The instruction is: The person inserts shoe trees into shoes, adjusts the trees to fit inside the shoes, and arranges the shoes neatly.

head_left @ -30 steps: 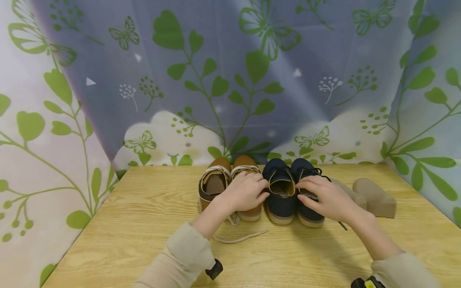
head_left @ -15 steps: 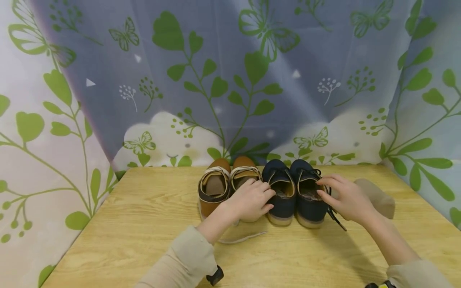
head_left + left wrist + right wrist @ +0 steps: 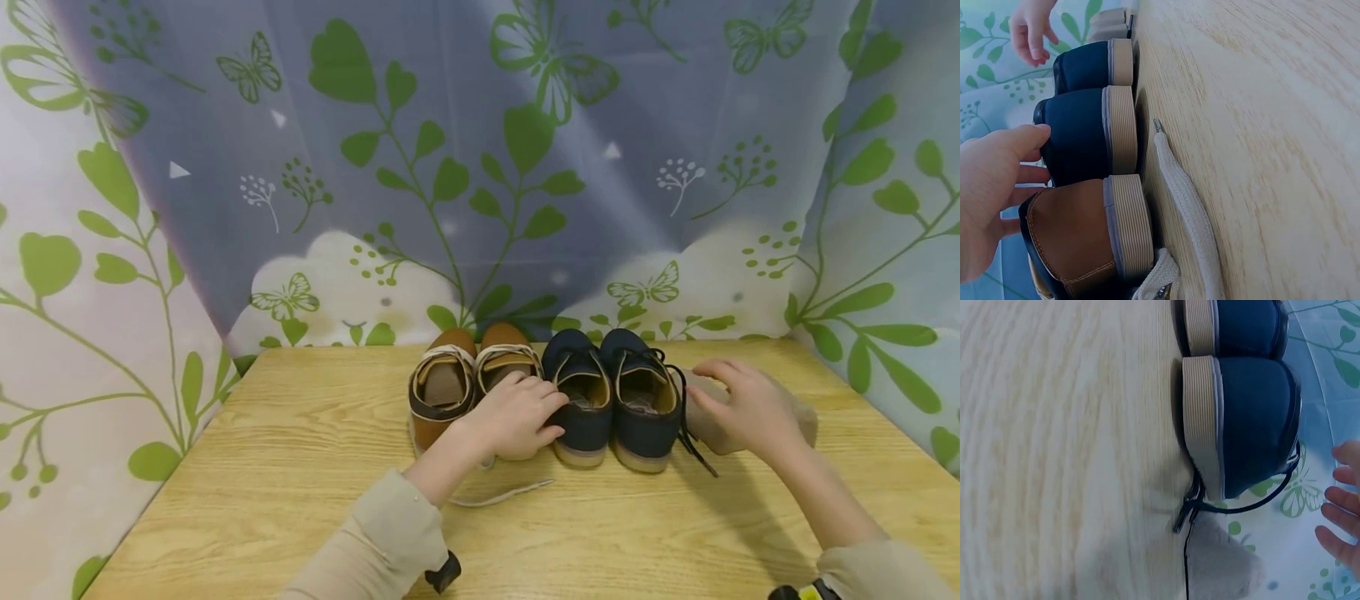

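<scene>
Two brown shoes, the left one point(image 3: 431, 429) and the right one point(image 3: 501, 335), stand in a row with two navy shoes, left point(image 3: 581, 433) and right point(image 3: 641, 437). My left hand point(image 3: 517, 417) lies over the right brown shoe, hiding part of it. In the left wrist view its thumb is right at the heel rim of the left navy shoe point(image 3: 1075, 131), with the other fingers spread behind. My right hand point(image 3: 750, 408) is apart from the navy shoes, fingers loosely bent and holding nothing, above a beige rounded piece point(image 3: 712, 433) that it partly covers.
A pale flat lace point(image 3: 502, 496) trails on the wooden table point(image 3: 300, 500) in front of the brown shoes. Black lace ends point(image 3: 697, 454) hang beside the right navy shoe. A leaf-printed cloth point(image 3: 420, 200) stands behind and at both sides.
My right hand has moved right, from over the right navy shoe to above the beige piece. My left hand has shifted slightly right toward the left navy shoe.
</scene>
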{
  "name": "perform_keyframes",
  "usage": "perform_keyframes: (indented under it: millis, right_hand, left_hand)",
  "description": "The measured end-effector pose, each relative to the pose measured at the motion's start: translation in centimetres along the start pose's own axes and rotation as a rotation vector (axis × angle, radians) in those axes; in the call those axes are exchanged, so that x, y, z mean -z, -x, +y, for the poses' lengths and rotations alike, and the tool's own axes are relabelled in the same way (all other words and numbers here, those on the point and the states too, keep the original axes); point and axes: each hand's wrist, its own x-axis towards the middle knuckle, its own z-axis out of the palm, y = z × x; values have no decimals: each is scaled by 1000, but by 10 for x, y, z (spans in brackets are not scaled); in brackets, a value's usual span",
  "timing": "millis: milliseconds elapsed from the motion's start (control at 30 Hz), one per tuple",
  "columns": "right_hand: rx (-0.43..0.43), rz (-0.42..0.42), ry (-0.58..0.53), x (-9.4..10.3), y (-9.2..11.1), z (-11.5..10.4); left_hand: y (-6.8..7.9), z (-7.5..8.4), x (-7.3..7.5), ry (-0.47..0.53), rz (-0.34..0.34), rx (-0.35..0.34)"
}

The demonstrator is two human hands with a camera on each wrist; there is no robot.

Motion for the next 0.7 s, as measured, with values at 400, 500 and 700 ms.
perform_keyframes:
  millis: [400,500,700]
  right_hand:
    - [-154,-138,31,3,9,19]
    - [-197,-178,48,3,11,20]
    - [-260,-219,63,1,16,28]
  left_hand:
    - [0,0,0,-2,-11,7]
    - [-1,1,1,-4,-13,6]
    - [-1,1,0,-13,-10,2]
